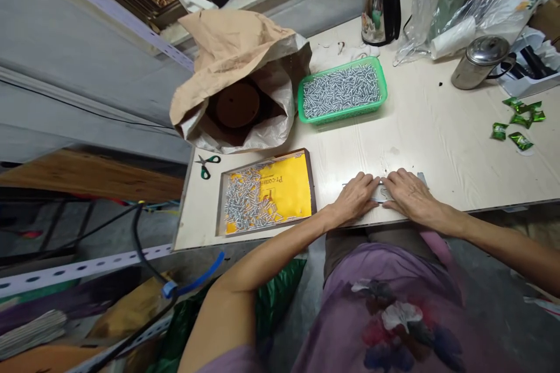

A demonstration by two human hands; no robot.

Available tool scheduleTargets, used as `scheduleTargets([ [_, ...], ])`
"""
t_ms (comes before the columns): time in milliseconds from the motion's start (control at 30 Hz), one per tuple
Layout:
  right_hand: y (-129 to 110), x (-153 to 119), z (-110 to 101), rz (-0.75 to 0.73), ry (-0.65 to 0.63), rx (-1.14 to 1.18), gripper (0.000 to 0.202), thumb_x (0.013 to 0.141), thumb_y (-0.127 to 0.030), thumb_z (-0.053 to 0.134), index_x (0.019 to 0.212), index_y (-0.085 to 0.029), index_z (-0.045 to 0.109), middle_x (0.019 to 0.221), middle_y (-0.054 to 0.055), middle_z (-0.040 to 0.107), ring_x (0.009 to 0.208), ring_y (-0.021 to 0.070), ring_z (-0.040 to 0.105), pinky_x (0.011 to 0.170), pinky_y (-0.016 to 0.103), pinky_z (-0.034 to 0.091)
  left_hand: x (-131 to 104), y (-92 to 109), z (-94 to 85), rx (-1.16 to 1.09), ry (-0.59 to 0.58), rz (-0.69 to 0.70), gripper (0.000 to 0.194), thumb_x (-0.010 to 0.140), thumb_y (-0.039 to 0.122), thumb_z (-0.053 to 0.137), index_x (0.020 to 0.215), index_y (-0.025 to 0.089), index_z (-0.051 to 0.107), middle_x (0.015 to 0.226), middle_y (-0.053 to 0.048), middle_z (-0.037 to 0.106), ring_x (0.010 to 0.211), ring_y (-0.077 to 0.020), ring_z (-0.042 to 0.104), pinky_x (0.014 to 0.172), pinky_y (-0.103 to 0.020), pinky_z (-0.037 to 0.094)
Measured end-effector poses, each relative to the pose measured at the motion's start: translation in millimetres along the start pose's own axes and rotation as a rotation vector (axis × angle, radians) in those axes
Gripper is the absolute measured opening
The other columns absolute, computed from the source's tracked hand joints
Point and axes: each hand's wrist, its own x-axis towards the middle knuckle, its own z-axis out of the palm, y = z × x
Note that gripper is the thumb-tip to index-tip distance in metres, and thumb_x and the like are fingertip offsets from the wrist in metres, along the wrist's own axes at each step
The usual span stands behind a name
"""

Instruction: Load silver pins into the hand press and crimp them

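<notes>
Both hands pressed flat, fingers spread, on one small clear plastic bag at the table's near edge: left hand and right hand touching over it, neither clenched. Left of the grip, one tray with yellow paper and loose screws, one pair of green scissors. Beyond, one green basket of screws, one brown paper sack, one kettle. Pale wood-grain table; cluttered workshop.

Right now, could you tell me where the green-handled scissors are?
In the head view, the scissors lie at the table's left edge, between the paper sack and the yellow-lined tray.
</notes>
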Motion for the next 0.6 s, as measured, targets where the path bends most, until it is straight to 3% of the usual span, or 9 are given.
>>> scheduleTargets([
  [300, 8, 19, 1, -0.021, 0.003, 0.026, 0.011, 0.090, -0.018, 0.059, 0.097, -0.015, 0.067, 0.088, 0.009, 0.062, 0.087, 0.0234, 0.051, 0.073, 0.032, 0.039, 11, -4, -3.6, -0.053, 0.028, -0.149, 0.021, 0.091, 0.028, 0.061, 0.108, 0.016, 0.060, 0.100, -0.008, 0.062, 0.099, -0.0242, 0.054, 0.083, -0.037, 0.048],
  [467, 8, 23, 1, -0.067, -0.012, 0.010, 0.021, 0.095, -0.014, 0.047, 0.084, -0.016, 0.066, 0.082, 0.008, 0.062, 0.081, 0.0211, 0.051, 0.073, 0.032, 0.038, 12, -3, -3.2, -0.096, 0.051, -0.182, 0.011, 0.092, 0.027, 0.059, 0.095, 0.017, 0.063, 0.094, -0.007, 0.061, 0.096, -0.0226, 0.054, 0.079, -0.034, 0.048],
  [600, 10, 24, 1, -0.042, 0.022, 0.005, 0.018, 0.093, -0.016, 0.049, 0.089, -0.017, 0.066, 0.085, 0.009, 0.063, 0.085, 0.0224, 0.052, 0.074, 0.032, 0.040, 14, -5, -2.5, -0.097, 0.073, -0.191, 0.014, 0.092, 0.029, 0.060, 0.099, 0.017, 0.063, 0.095, -0.007, 0.062, 0.097, -0.0234, 0.055, 0.081, -0.035, 0.049],
])
